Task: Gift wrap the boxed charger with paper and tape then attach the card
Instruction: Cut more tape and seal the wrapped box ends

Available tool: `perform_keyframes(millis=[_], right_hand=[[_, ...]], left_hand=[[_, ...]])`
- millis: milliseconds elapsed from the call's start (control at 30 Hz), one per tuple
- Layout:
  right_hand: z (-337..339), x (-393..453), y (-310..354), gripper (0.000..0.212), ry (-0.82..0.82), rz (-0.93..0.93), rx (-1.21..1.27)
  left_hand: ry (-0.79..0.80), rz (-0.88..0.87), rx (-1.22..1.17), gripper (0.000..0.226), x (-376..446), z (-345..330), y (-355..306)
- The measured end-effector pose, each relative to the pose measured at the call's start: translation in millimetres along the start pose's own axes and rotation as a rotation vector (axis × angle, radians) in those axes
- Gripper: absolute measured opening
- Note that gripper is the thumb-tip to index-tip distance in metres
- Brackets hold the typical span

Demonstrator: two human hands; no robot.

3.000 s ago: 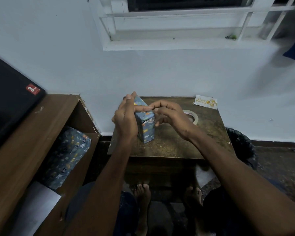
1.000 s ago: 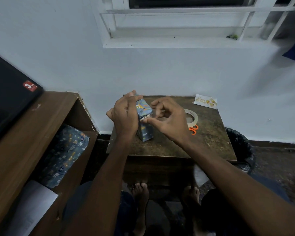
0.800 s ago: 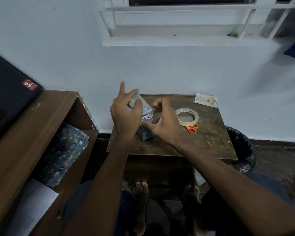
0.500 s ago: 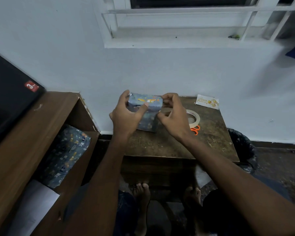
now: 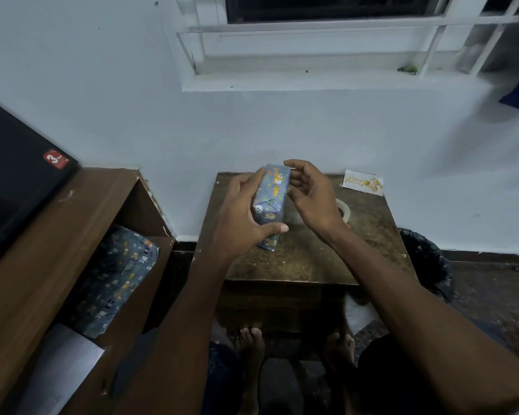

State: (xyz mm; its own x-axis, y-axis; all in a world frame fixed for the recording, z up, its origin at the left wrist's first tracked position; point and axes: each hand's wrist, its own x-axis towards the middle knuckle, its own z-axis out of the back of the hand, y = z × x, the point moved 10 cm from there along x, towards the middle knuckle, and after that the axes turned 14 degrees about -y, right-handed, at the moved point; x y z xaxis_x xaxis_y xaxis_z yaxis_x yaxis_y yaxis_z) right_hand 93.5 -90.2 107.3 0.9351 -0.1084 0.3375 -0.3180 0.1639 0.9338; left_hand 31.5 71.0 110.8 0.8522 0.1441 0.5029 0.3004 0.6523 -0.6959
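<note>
Turned from lying crosswise to standing on end since the earlier frame, the wrapped box (image 5: 269, 205) is gripped by the left hand (image 5: 242, 217), thumb across its lower front, while the right hand (image 5: 312, 199) cups its far side, fingers loosely curled, above the desk (image 5: 312, 259); card (image 5: 363, 183) lies beyond the right hand.

Wrapped box (image 5: 271, 202): fully covered in blue-grey paper printed with small orange and white figures; stands on end, tilted, over the middle of the wooden table (image 5: 312, 259); folded end flap faces the camera.
Card (image 5: 363, 182): white with gold "Happy Birthday" lettering; lies flat at the table's far right corner, well apart from the box.
Tape roll (image 5: 343, 208): pale ring lying flat on the table, partly hidden.
</note>
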Motion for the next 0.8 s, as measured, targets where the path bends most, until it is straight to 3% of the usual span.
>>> perform_keyframes(millis=[133, 267, 367, 567, 667, 733, 800], right_hand=[[10, 6, -19, 0.067, 0.074, -0.045, -0.239], [38, 15, -42, 0.033, 0.183, 0.087, -0.907], [52, 5, -71, 0.036, 0.358, -0.011, -1.156], [43, -3, -61, 0.02, 0.364, 0.127, -1.198], [49, 5, -50, 0.007, 0.269, 0.112, -1.103], [64, 15, -35, 0.024, 0.147, 0.104, -1.013], [78, 23, -22, 0.024, 0.109, 0.098, -0.866]], left_hand=[[0.002, -0.186, 0.153, 0.101, 3, -6, -21], [-0.053, -0.109, 0.15, 0.09, 12, -8, -25], [-0.081, -0.111, 0.228, 0.092, 18, -12, -28], [-0.103, -0.173, 0.323, 0.088, 22, -23, -30], [-0.106, -0.152, 0.265, 0.066, 21, -18, -36], [-0.123, -0.142, 0.221, 0.051, 23, -13, -40], [-0.161, -0.143, 0.218, 0.042, 28, -8, -41]])
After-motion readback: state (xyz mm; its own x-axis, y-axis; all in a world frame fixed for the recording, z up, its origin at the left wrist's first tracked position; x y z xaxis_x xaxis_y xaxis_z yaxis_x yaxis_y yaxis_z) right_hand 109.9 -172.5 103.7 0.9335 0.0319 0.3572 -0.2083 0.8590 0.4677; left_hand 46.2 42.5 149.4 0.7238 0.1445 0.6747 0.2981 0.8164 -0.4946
